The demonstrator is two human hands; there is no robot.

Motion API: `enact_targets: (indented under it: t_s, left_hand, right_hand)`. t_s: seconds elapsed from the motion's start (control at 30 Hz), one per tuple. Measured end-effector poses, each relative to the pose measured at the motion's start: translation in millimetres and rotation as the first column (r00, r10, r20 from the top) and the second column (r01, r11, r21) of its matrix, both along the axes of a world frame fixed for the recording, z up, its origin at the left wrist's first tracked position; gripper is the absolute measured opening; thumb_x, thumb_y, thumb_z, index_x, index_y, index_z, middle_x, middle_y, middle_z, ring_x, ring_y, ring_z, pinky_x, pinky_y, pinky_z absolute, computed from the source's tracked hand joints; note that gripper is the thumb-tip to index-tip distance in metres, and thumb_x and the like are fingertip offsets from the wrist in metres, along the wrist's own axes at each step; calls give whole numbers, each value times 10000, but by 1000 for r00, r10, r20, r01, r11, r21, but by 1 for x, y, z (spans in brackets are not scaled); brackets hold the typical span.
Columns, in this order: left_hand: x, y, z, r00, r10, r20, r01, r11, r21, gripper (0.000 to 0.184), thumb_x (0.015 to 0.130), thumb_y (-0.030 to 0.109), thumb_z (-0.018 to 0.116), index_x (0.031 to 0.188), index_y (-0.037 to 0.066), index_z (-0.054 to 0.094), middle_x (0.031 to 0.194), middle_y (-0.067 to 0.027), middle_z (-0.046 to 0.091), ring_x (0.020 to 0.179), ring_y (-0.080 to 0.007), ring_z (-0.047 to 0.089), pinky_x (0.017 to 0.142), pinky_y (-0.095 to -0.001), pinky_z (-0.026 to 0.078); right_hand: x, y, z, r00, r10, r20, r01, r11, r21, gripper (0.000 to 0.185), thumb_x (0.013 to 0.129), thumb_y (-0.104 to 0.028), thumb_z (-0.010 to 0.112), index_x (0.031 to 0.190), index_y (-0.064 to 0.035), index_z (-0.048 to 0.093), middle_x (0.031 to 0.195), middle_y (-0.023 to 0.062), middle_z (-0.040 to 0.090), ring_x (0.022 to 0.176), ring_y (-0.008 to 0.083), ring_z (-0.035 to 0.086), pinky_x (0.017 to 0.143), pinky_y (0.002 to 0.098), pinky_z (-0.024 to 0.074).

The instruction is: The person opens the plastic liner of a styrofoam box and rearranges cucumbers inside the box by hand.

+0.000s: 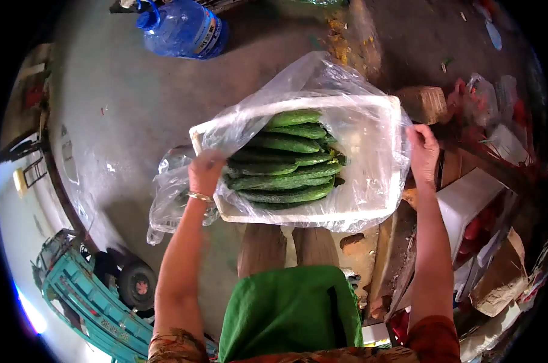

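Note:
A white foam box [307, 216] stands in front of me, lined with a clear plastic bag [313, 72] whose edges spread out over the rim. Several long green cucumbers [286, 181] lie side by side in its left half. At the box's left edge, my left hand [206, 172] is closed on the plastic, slightly blurred, with a bangle at the wrist. My right hand [423, 151] pinches the bag's edge just outside the right rim. More loose plastic [174, 202] bunches to the left of the box.
A big blue water jug [186, 30] lies on the floor at the back left. A turquoise cart [95, 296] with a black wheel [137, 284] is at lower left. Right of me are a white box with red contents [476, 212], cardboard [498, 278] and a brown block [424, 103].

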State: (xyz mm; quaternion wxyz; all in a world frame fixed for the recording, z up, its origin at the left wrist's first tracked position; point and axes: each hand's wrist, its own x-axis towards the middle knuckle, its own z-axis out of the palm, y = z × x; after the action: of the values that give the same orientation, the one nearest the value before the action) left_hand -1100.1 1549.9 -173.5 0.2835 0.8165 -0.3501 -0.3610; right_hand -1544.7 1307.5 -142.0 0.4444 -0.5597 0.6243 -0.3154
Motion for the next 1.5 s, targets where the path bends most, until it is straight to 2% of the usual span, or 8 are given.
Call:
enact_targets:
  t_s: [0.33,0.4,0.53,0.73,0.8,1.0,1.2,1.5]
  left_hand:
    - [130,81,-3,868,463,182,-497,808,316,78,817,69,572,892,57,591,838,-75,648,695,-130,616,491,-290,480]
    - [129,78,-2,342,766,-544,-669,605,431,140,821,111,547,931,28,572,935,-110,651,852,-191,639,639,-335,509]
    - [136,77,-38,423,622,-659,-688,694,214,270,862,116,532,1101,-10,533,1023,-158,618,984,-289,601,843,-445,479]
    - [99,30,-12,833,305,-461,-368,928,-51,441,689,58,744,1099,54,581,880,-94,635,874,-202,608,775,-327,501]
    - [108,27,-25,949,38,312,-98,979,178,332,698,110,742,1011,57,647,786,-53,631,747,-160,593,684,-308,493]
    - [123,-24,-54,793,607,-55,-604,794,64,289,770,51,518,1009,35,679,774,-26,631,681,-110,552,575,-259,440]
    - [181,4,-165,982,174,75,-179,981,75,289,805,112,609,1075,16,649,896,-70,673,772,-108,595,676,-262,485]
    - [99,47,-146,98,303,-948,-590,785,190,306,902,199,429,1075,17,603,994,-136,643,868,-259,612,802,-386,505]
  right_hand:
    - [6,-7,31,990,71,126,-96,973,208,379,830,-31,603,1200,-81,535,1232,54,516,1128,137,471,953,275,372]
    - [52,-2,50,990,86,110,-100,986,133,447,817,-29,619,1243,-100,505,1354,94,422,1206,184,425,986,307,364]
    - [80,-8,41,776,340,-531,-470,874,-126,361,823,-26,615,1173,-92,556,1388,104,382,1197,218,429,979,319,375]
    - [34,-59,0,946,243,-215,-257,966,-38,85,915,-99,538,938,-41,596,923,4,595,800,93,520,748,214,428]
    - [37,-74,-2,938,264,-226,-281,959,-43,105,924,-120,536,953,-39,597,885,-14,584,759,71,499,714,195,417]
    - [34,-134,-35,975,125,-182,-124,992,16,216,922,-211,574,1072,-58,603,920,-50,570,806,36,483,726,164,389]
    - [16,-158,-95,954,192,-230,-117,945,306,270,910,-231,592,1113,-53,594,979,-29,598,912,72,533,791,209,426]
    - [-47,-92,-167,987,-28,157,-97,676,730,406,928,-335,524,1214,-46,515,1114,46,584,1060,170,530,925,315,426]
